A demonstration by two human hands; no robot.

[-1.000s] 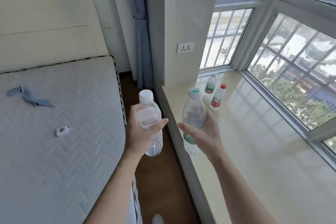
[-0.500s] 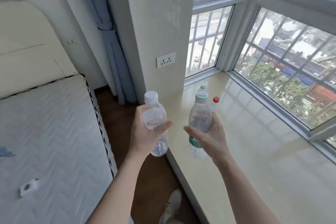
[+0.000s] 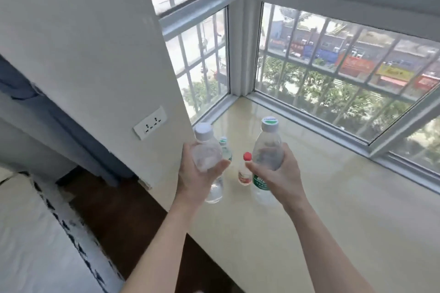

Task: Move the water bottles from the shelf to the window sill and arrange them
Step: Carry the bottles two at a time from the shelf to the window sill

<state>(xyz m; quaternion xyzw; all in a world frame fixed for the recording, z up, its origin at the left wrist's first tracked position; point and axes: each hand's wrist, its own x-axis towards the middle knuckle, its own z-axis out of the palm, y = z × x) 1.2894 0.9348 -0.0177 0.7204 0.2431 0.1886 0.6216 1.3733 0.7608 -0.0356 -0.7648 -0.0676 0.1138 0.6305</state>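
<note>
Water bottles are held upright over the window sill [image 3: 333,209]. The left hand [image 3: 200,181] grips a clear, white-capped unlabelled bottle [image 3: 206,150], and the right hand [image 3: 278,178] clasps a taller green-labelled bottle [image 3: 267,147]. On the sill between them stand a green-capped bottle [image 3: 225,148] and a red-capped bottle [image 3: 245,171].

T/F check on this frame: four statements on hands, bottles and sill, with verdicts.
1. The left hand grips a white-capped clear bottle. True.
2. The right hand holds nothing. False: it grips a large green-labelled bottle.
3. A red-capped bottle stands upright on the window sill. True.
4. The red-capped bottle is alone on the sill. False: a second small bottle stands there, behind the left hand's bottle.
</note>
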